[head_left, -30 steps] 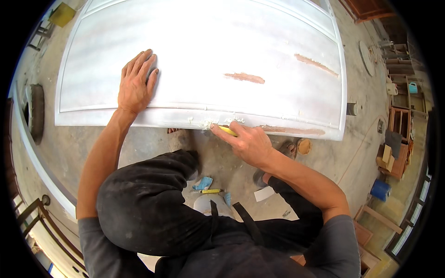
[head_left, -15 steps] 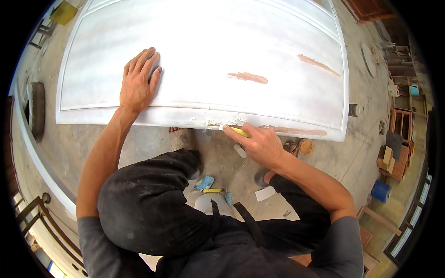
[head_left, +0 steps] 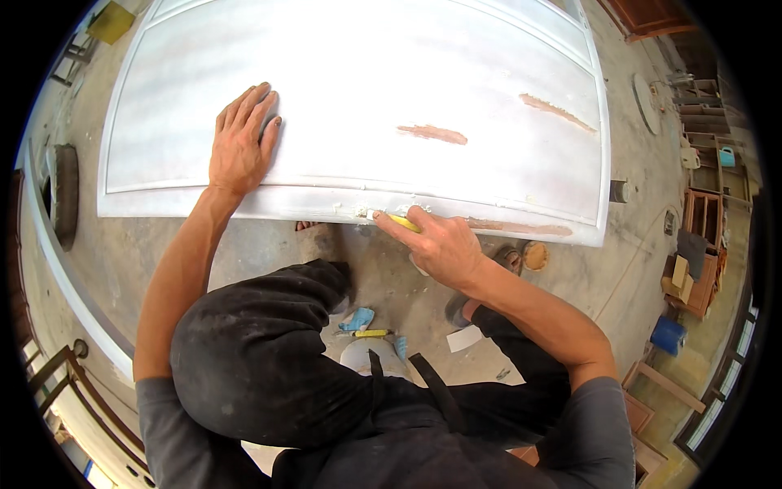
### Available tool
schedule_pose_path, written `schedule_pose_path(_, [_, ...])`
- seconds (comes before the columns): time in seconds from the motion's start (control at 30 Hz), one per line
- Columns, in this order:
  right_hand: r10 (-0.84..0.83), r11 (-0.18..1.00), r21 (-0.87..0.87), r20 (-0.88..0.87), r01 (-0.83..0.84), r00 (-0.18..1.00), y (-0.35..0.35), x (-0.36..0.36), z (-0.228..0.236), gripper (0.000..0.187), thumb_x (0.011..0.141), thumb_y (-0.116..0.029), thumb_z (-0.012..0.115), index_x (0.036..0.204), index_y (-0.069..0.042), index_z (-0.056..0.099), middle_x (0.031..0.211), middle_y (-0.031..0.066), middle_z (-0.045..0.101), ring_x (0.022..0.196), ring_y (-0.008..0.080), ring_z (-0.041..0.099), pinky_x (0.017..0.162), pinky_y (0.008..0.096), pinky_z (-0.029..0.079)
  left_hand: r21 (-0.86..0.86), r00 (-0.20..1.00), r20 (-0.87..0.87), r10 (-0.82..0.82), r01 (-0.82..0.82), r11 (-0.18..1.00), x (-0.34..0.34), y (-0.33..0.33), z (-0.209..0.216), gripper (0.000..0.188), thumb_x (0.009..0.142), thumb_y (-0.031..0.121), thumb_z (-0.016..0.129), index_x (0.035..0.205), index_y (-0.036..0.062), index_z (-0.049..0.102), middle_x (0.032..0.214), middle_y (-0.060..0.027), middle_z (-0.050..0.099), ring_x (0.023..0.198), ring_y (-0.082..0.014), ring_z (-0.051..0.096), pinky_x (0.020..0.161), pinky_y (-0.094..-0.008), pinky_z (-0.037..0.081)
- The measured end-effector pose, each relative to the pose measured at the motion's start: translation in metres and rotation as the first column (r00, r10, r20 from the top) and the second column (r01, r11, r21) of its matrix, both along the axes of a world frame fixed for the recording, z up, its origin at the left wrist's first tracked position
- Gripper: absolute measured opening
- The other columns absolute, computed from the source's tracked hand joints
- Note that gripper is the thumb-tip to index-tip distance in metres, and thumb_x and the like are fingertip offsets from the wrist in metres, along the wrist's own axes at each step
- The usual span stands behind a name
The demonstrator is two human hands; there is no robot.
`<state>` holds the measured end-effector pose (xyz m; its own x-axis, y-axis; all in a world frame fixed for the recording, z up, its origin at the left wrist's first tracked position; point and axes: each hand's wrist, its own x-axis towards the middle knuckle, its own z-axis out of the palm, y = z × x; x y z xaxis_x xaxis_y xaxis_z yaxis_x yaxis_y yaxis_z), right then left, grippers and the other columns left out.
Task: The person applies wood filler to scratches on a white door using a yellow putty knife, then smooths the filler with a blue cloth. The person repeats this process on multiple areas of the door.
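Observation:
A large white-painted wooden panel (head_left: 342, 98) with a raised frame edge lies before me. Flat on its left part rests my left hand (head_left: 242, 147), fingers stretched and holding nothing. My right hand (head_left: 444, 243) is closed round a yellow-handled scraper (head_left: 403, 222), its tip against the near rail; the fingers hide much of the tool. White paint shavings (head_left: 361, 212) lie along the rail beside the tip. To the right of this hand a long brown bare strip (head_left: 521, 227) runs along the rail. Two more brown patches show on the panel, one mid-right (head_left: 433, 134) and another farther right (head_left: 558, 112).
Between my legs stands a white bucket (head_left: 375, 354) with a blue cloth (head_left: 357, 319) and a yellow-handled tool (head_left: 371, 332) at it. White paper (head_left: 464, 338) and a round tan lid (head_left: 536, 256) lie on the concrete floor. Wooden cabinets (head_left: 702, 220) and a blue container (head_left: 668, 335) stand right.
My right hand has slid left along the near rail with the scraper, and more of the rail shows to its right. The left hand stays in place on the panel.

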<state>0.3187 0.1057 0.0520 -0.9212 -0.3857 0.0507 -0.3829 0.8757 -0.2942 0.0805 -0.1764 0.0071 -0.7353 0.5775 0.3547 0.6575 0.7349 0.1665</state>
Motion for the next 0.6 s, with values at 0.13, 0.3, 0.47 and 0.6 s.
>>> schedule_pose_path(0.13, [-0.001, 1.0, 0.01, 0.029, 0.001, 1.0, 0.02, 0.013, -0.003, 0.071, 0.079, -0.003, 0.069, 0.147, -0.022, 0.06, 0.089, 0.0055, 0.056, 0.057, 0.0208, 0.062, 0.046, 0.0339, 0.046, -0.006, 1.0, 0.013, -0.005, 0.005, 1.0, 0.004, 0.0, 0.0, 0.04, 0.105, 0.024, 0.061, 0.142, 0.0101, 0.06, 0.154, -0.006, 0.055, 0.145, -0.0275, 0.046, 0.122, -0.0431, 0.035])
schedule_pose_path(0.3, [-0.004, 1.0, 0.004, -0.052, 0.004, 0.999, -0.01, -0.003, -0.007, 0.075, 0.075, 0.0, 0.071, 0.145, -0.025, 0.064, 0.086, 0.0029, 0.055, 0.055, 0.0161, 0.057, 0.044, 0.0326, 0.046, -0.002, 1.0, 0.006, 0.002, -0.002, 1.0, 0.002, 0.002, 0.0, 0.04, 0.105, 0.024, 0.061, 0.142, 0.0098, 0.061, 0.154, -0.0059, 0.055, 0.145, -0.0278, 0.047, 0.122, -0.0431, 0.036])
schedule_pose_path(0.47, [0.008, 1.0, 0.025, 0.012, -0.008, 1.0, 0.02, 0.011, -0.006, 0.075, 0.076, 0.0, 0.071, 0.147, -0.023, 0.062, 0.089, 0.0035, 0.055, 0.057, 0.0163, 0.058, 0.044, 0.0323, 0.047, 0.016, 1.0, 0.01, -0.001, 0.001, 1.0, -0.001, -0.003, 0.0, 0.04, 0.105, 0.024, 0.061, 0.142, 0.0098, 0.061, 0.154, -0.0058, 0.055, 0.145, -0.0277, 0.047, 0.122, -0.0435, 0.036])
schedule_pose_path(0.6, [0.035, 0.999, 0.009, -0.058, -0.034, 0.998, -0.013, -0.006, -0.007, 0.072, 0.078, -0.002, 0.069, 0.147, -0.022, 0.061, 0.088, 0.0042, 0.055, 0.057, 0.0171, 0.06, 0.044, 0.0322, 0.047, 0.006, 1.0, 0.0, -0.005, 0.005, 1.0, 0.003, 0.001, -0.001, 0.04, 0.105, 0.024, 0.061, 0.142, 0.0101, 0.06, 0.154, -0.0059, 0.055, 0.145, -0.0277, 0.047, 0.121, -0.0439, 0.036])
